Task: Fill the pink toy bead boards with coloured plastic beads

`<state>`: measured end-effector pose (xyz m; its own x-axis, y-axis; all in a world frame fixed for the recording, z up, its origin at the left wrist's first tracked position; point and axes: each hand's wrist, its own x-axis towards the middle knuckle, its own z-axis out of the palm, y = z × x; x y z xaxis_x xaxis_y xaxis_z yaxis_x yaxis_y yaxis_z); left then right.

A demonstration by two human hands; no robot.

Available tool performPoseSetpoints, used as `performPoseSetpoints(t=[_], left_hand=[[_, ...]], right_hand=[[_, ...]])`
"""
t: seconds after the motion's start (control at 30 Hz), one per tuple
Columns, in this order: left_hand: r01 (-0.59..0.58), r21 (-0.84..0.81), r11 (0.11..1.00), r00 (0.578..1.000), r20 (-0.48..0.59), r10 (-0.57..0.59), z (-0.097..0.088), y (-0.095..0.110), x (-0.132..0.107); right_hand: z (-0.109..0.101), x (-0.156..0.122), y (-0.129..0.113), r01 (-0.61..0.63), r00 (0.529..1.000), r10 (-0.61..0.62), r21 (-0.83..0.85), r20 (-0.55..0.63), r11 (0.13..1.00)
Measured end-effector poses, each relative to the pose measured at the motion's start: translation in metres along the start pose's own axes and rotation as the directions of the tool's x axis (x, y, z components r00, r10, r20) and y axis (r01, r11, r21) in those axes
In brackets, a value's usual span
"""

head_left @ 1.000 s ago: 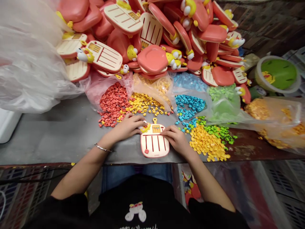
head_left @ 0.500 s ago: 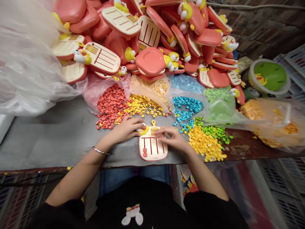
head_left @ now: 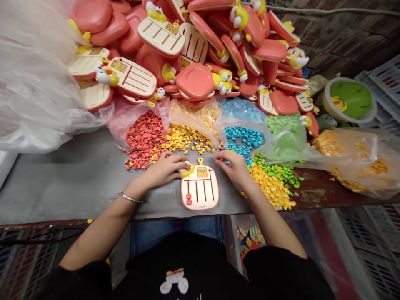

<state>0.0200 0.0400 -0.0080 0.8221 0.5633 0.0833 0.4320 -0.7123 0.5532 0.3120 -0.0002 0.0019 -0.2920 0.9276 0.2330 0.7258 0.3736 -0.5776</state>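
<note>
A cream toy board (head_left: 200, 192) with a red rim, several slots and a yellow loop lies flat at the table's front edge. Two small red pieces (head_left: 188, 198) sit at the lower end of its left slot. My left hand (head_left: 167, 168) is closed over the yellow-and-white character head (head_left: 187, 170) at the board's upper left corner. Just off the board's upper right, my right hand (head_left: 233, 168) has its fingertips together, with a tiny red piece (head_left: 215, 158) showing at them. Its lower fingers are partly hidden.
Loose red (head_left: 145, 139), yellow (head_left: 189, 137), blue (head_left: 243, 139), green (head_left: 284, 175) and orange-yellow pieces (head_left: 270, 187) spill from plastic bags beyond my hands. Behind them rises a heap of similar boards (head_left: 195, 81). A green-filled bucket (head_left: 328, 100) stands at the right.
My right hand has moved from over the board's slots up and to the right, uncovering the right slots. My left hand and the two red pieces on the board stay in place.
</note>
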Motion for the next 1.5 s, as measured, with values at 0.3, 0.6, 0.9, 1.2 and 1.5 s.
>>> performPoseSetpoints(t=[0.3, 0.6, 0.9, 1.2, 1.5], left_hand=[[-0.008, 0.024, 1.000, 1.000, 0.000, 0.008, 0.000, 0.000, 0.000], [-0.002, 0.046, 0.999, 1.000, 0.000, 0.002, 0.001, 0.000, 0.000], [-0.012, 0.046, 0.999, 1.000, 0.012, 0.012, -0.001, 0.001, -0.001], [-0.022, 0.019, 1.000, 1.000, 0.013, 0.022, 0.000, -0.003, -0.002], [-0.014, 0.038, 0.999, 1.000, 0.019, 0.013, -0.001, -0.001, -0.001]], right_hand=[[0.015, -0.013, -0.014, 0.119, 0.985, -0.114, -0.026, 0.129, 0.993], [0.011, -0.025, -0.017, 0.031, 0.977, -0.051, 0.100, 0.209, 0.995], [0.002, -0.028, -0.018, -0.188, 0.923, 0.032, 0.376, 0.384, 0.908], [0.017, -0.031, -0.017, -0.170, 0.984, 0.149, 0.278, 0.095, 0.946], [0.020, -0.036, -0.016, -0.213, 0.975, 0.170, 0.399, 0.139, 0.892]])
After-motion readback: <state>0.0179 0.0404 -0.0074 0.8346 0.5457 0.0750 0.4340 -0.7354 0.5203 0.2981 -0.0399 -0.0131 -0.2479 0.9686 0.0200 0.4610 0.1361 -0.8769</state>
